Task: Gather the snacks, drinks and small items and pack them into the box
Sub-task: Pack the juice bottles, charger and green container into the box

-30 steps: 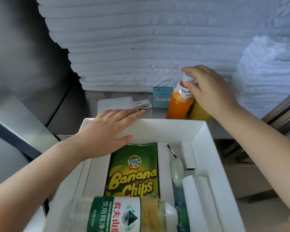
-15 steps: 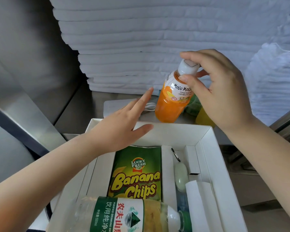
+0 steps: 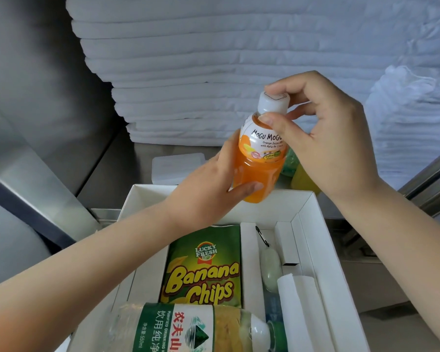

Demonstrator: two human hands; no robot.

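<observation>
An orange Mogu Mogu juice bottle (image 3: 261,163) with a white cap hangs in the air above the far edge of the white box (image 3: 323,240). My right hand (image 3: 325,138) pinches its cap and neck from the right. My left hand (image 3: 211,191) grips its lower body from the left. Inside the box lie a green Banana Chips bag (image 3: 206,265), a water bottle (image 3: 196,329) with a green label across the near end, and a pale oval keychain (image 3: 269,273) in a narrow slot.
Behind the box a second, yellow-green bottle (image 3: 297,171) stands on the metal counter, mostly hidden by my right hand. A flat white power bank (image 3: 175,166) lies to its left. Stacks of folded white cloth (image 3: 214,72) fill the back and right.
The orange bottle has been lifted off the counter and brought toward the box. My left hand rose from the box edge and took hold of the bottle's lower body.
</observation>
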